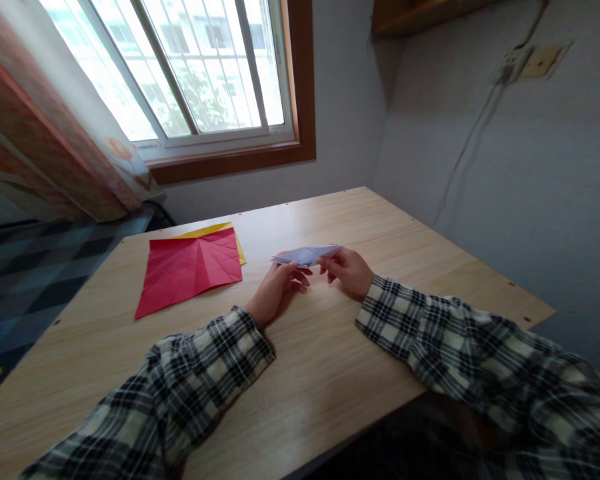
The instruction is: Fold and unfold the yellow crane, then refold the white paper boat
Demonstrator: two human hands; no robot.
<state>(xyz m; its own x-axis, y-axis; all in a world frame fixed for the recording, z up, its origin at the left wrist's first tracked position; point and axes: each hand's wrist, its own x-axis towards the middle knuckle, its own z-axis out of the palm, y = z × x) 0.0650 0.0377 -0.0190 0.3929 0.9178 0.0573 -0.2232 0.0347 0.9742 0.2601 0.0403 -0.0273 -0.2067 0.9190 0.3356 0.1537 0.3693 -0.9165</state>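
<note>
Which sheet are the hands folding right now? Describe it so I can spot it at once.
On the light wooden table under the window, look right of the creased red paper sheet that lies over a yellow sheet. The left hand and right hand pinch a small folded pale lilac paper; it alone is held, narrow and pointed.

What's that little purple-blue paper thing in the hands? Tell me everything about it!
The folded paper is pale lavender-blue, thin, and creased into a long flat shape with pointed ends. It is held just above the wooden table, lying nearly level. The left hand pinches its left end and the right hand pinches its right end. It looks partly folded; finer creases are too small to tell.
</note>
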